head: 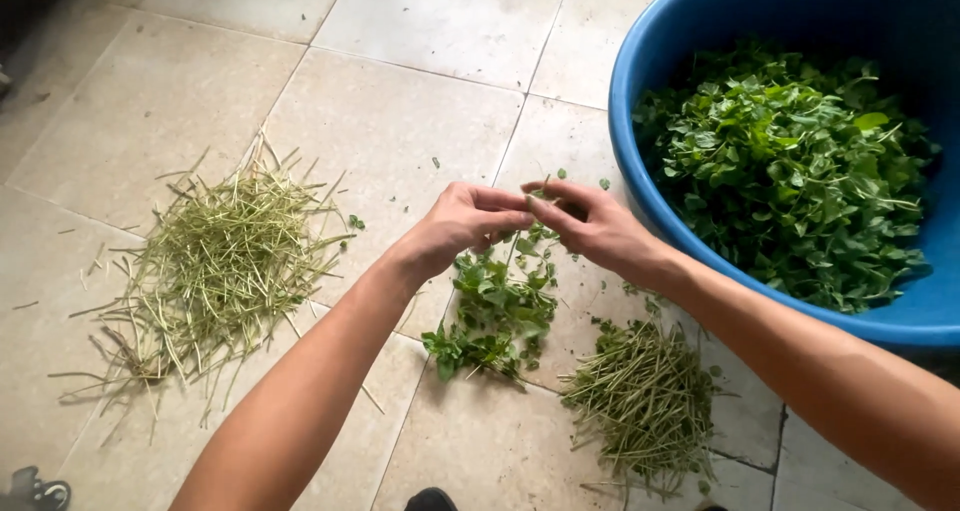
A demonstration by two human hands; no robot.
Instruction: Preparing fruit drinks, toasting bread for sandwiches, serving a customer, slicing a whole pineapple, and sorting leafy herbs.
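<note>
We saw no packages, labels or signs; the only container was a large round blue tub (640,61) at the upper right, standing on the pale tiled floor (420,91) and heaped with loose green leaves (790,161).

The thing in hand was a leafy green sprig (498,306), small-leaved and fresh, hanging in a loose bunch that trailed down towards the tiles. Its top end sat right between our two hands, and the lower leaves spread just below and between our wrists.

Our left hand (462,226) was closed, fingers curled in and pinching the upper stem of the sprig. Our right hand (590,226) met it fingertip to fingertip, also closed in a pinch on the same stem, just beside the tub's rim.

On the floor to the left, well apart from our hands, lay a broad pile of pale stripped stalks (225,261). A smaller, greener heap of stalks (645,401) lay beneath our right forearm. A few stray leaf bits dotted the tiles near our hands.
</note>
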